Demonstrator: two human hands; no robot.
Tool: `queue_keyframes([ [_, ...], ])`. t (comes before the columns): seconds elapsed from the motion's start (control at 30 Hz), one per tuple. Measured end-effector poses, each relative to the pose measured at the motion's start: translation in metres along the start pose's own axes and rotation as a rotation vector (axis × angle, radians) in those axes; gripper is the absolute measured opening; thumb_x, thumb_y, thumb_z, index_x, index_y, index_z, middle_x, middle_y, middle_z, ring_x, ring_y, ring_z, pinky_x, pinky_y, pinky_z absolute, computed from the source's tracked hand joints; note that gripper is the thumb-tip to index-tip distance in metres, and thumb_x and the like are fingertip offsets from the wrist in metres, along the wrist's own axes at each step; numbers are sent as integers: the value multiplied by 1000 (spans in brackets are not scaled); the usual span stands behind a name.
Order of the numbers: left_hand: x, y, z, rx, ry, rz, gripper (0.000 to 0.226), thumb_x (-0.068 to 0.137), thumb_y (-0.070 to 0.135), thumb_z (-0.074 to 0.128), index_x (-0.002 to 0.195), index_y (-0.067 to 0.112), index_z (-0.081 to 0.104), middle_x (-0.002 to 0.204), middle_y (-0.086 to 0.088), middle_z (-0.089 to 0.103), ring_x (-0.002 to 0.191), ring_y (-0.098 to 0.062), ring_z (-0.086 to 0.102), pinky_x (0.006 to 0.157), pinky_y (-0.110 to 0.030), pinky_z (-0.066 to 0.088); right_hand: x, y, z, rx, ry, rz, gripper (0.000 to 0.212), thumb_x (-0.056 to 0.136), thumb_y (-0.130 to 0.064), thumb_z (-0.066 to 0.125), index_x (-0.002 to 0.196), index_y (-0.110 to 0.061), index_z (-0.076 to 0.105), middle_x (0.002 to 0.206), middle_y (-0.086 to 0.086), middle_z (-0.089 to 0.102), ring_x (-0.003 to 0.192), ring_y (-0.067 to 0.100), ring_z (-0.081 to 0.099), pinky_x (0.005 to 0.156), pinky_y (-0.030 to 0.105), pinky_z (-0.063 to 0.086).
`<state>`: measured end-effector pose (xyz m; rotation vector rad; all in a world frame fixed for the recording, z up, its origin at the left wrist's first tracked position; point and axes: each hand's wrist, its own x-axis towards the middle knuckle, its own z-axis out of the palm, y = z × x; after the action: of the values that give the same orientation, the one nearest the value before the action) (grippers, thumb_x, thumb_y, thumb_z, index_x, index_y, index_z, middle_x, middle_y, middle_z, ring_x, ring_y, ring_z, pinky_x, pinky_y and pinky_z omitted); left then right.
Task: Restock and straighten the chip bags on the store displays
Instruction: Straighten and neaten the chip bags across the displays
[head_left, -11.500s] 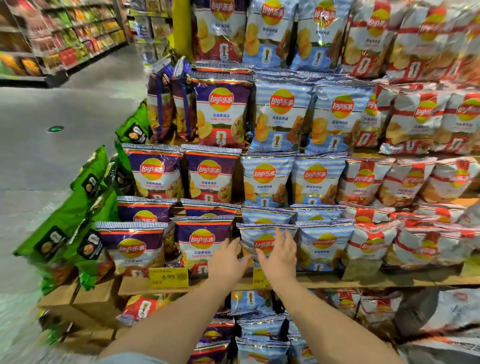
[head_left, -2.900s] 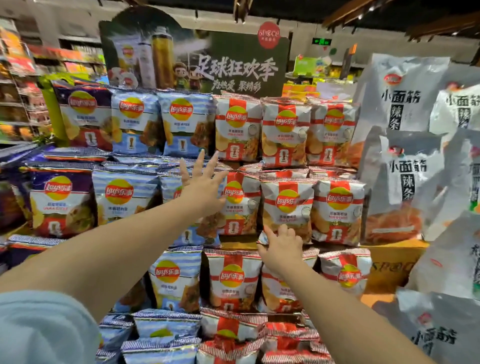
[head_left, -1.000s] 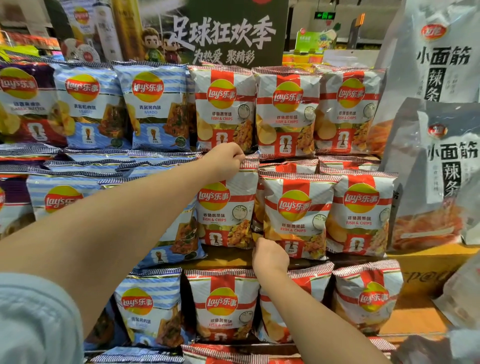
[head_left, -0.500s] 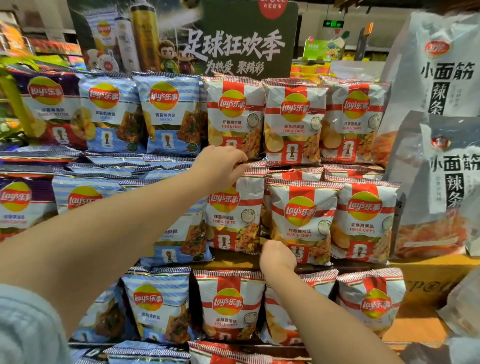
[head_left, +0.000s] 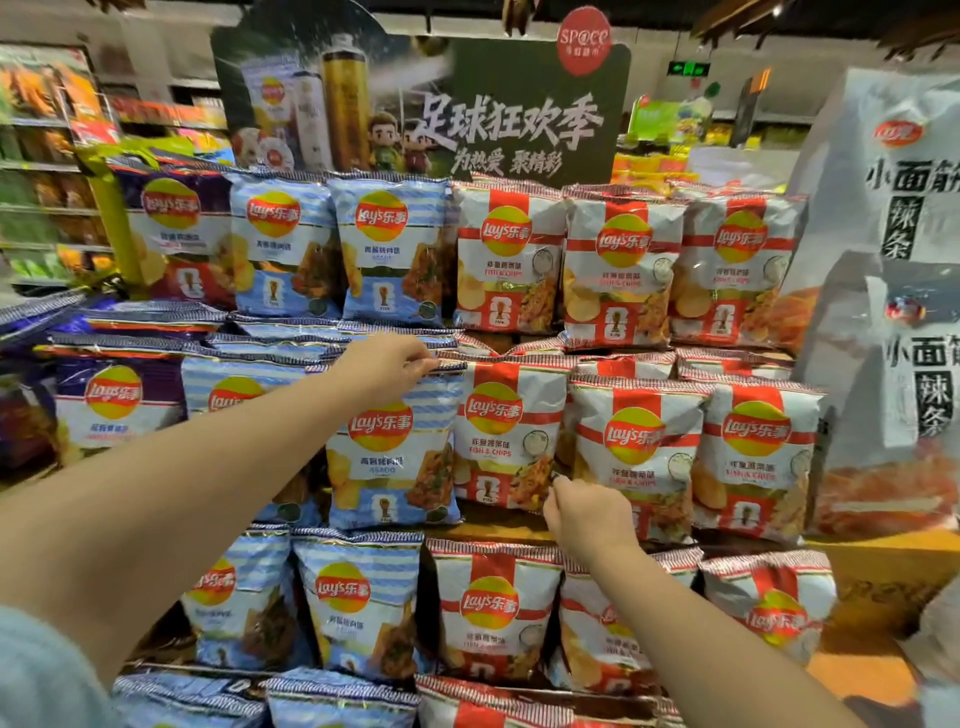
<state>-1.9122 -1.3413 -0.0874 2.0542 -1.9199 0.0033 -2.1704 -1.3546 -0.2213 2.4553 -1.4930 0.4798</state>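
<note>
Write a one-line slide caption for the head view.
Left hand pinches a blue chip bag's top edge; right hand grips a red-and-white bag.

Two bare forearms, left hand (head_left: 382, 364), right hand (head_left: 587, 514), pale blue sleeve (head_left: 36, 675) at 7 o'clock

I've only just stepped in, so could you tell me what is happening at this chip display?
A person is straightening bags on the middle tier. Their left hand pinches the top seam of a blue-striped chip bag, while the right hand grips the lower corner of a red-and-white Fish & Chips bag beside it. The surrounding rows stand upright and fairly tidy.
</note>
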Motion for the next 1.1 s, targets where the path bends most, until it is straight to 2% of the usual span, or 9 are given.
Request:
queue_keyframes([
  [0.07, 3, -2, 4, -31, 24, -26, 28, 101, 32, 44, 114, 19, 64, 105, -2, 66, 88, -22, 61, 77, -39, 53, -1, 10, -3, -28, 119, -84, 27, 52, -16, 85, 60, -12, 60, 52, 3, 51, 44, 24, 50, 39, 28, 39],
  [0.2, 17, 4, 12, 200, 143, 19, 27, 102, 24, 41, 114, 26, 65, 110, -1, 67, 95, -24, 61, 72, -33, 51, 11, 29, -20, -181, 162, -53, 54, 55, -25, 83, 105, -9, 69, 101, 12, 66, 97, 32, 55, 86, 42, 36],
  [0.3, 23, 8, 21, 380, 208, -28, 30, 99, 12, 42, 92, 33, 62, 92, 0, 66, 80, -24, 58, 60, -29, 42, 19, 36, -29, -221, 19, 104, 76, 88, -33, 54, 151, -12, 18, 157, 17, 12, 144, 37, 8, 110, 48, -3],
  [0.37, 26, 15, 26, 426, 233, -71, 26, 94, 7, 46, 92, 23, 66, 91, -2, 64, 82, -26, 56, 65, -33, 47, 28, 43, -29, -210, -115, 190, 66, 100, -38, 25, 149, -21, -16, 152, 7, -30, 142, 30, -25, 109, 51, -19],
  [0.43, 27, 21, 32, 383, 277, -74, 24, 95, 13, 47, 109, 22, 65, 111, -3, 61, 105, -27, 53, 85, -39, 43, 34, 51, -24, -204, -163, 177, 62, 100, -46, 14, 143, -27, -27, 141, 2, -45, 135, 26, -37, 107, 53, -23],
  [0.53, 12, 30, 40, 196, 284, -59, 38, 101, 34, 37, 138, 26, 43, 151, -1, 31, 144, -21, 15, 114, -49, 7, 42, 65, -12, -233, -151, 132, 59, 89, -58, -11, 134, -32, -37, 135, 2, -53, 125, 23, -50, 98, 50, -34],
  [0.7, -11, 14, 68, 251, 372, 90, 52, 97, 47, 23, 147, 34, 28, 160, -3, 2, 146, -19, -10, 108, -47, -21, 43, 72, 3, -222, 131, 106, 63, 94, -55, 15, 149, -25, 19, 158, 8, 4, 146, 25, -10, 114, 51, -8],
  [0.9, -37, 21, 89, 265, 367, 281, 53, 89, 40, 31, 141, 30, 30, 154, -9, 29, 142, -27, 11, 110, -49, -12, 26, 70, 3, -216, 239, -61, 66, 92, -49, 22, 151, -31, 1, 159, -1, -15, 146, 21, -12, 113, 52, -7],
  [1.1, -79, 49, 124, 320, 142, 429, 52, 91, 35, 37, 144, 33, 38, 155, 2, 27, 145, -33, 7, 105, -52, -26, -13, 57, 3, -275, 193, -262, 59, 92, -45, 26, 147, -25, 22, 154, 5, 27, 146, 20, -13, 115, 49, -12],
])
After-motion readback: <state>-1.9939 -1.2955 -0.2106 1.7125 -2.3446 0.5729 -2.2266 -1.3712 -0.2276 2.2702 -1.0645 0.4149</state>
